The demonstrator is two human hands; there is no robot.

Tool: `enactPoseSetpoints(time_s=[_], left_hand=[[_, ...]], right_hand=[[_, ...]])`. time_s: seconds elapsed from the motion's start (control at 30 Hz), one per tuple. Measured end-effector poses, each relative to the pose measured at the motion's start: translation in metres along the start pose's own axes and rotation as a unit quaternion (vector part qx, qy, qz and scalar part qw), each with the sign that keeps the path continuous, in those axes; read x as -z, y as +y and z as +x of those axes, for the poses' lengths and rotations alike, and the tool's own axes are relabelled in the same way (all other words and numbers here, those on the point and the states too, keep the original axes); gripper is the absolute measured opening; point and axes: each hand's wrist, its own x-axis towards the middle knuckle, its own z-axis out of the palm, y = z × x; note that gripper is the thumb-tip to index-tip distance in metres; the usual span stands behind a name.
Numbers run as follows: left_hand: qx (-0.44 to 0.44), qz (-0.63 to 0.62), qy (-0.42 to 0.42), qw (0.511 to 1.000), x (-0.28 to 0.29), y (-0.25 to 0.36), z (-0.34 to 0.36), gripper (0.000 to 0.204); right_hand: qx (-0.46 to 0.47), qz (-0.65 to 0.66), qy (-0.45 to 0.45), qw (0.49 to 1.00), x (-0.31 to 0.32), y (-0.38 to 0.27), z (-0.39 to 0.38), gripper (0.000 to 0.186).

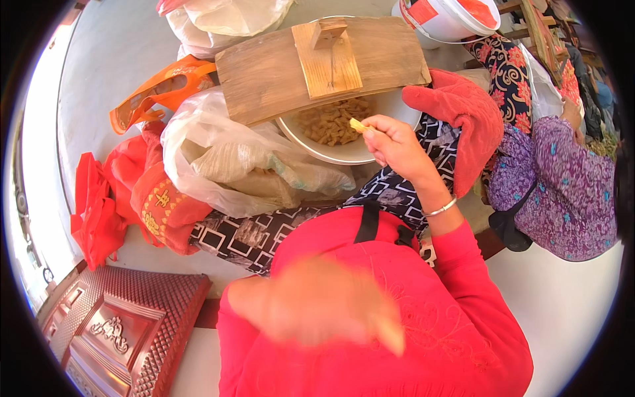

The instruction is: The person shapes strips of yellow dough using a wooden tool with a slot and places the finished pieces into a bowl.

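Observation:
My right hand (pixel 395 147) is closed in a pinch on a small yellow piece (pixel 358 126), just over the near right side of a white basin (pixel 309 152). Many small brown pieces (pixel 331 126) lie inside that basin; what they are I cannot make out. Across its top rests a wooden board (pixel 258 73), hiding the far part. Bolted on the board is a smaller wooden plate (pixel 337 76) with a block and a thin metal piece. My left hand (pixel 317 304) hovers before my red top, smeared by motion, so its fingers and anything in them are unclear.
A clear plastic bag (pixel 218 142) lies left of the basin, near red bags (pixel 99 205) and an orange bag (pixel 169 83). A white bucket (pixel 446 20) stands at the far right. Another person in a purple patterned top (pixel 562 192) sits on the right.

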Motion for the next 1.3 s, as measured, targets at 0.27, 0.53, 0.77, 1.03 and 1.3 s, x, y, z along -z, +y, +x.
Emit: enactPoseSetpoints(time_s=[0.27,0.53,0.77,1.03,1.3], left_hand=[[-0.155,-0.028,-0.067,0.985,-0.015,0.023,0.013,0.013],[-0.132,-0.11,-0.087,0.981,0.001,0.006,0.01,0.016],[0.131,0.26,0.032,0.956,0.028,-0.016,0.005,0.023],[0.209,0.423,0.197,0.86,0.055,-0.106,-0.018,0.028],[0.318,0.54,0.335,0.704,0.144,-0.141,-0.121,0.011]], right_hand=[[0.189,-0.444,0.007,0.876,0.016,0.028,0.072,0.035],[-0.067,-0.732,-0.12,0.667,0.01,0.075,0.146,0.032],[-0.024,-0.781,-0.102,0.615,0.016,0.124,0.161,0.042],[-0.018,-0.655,-0.163,0.738,0.035,0.09,0.153,0.025],[0.038,-0.504,0.0,0.863,0.008,0.017,0.056,0.022]])
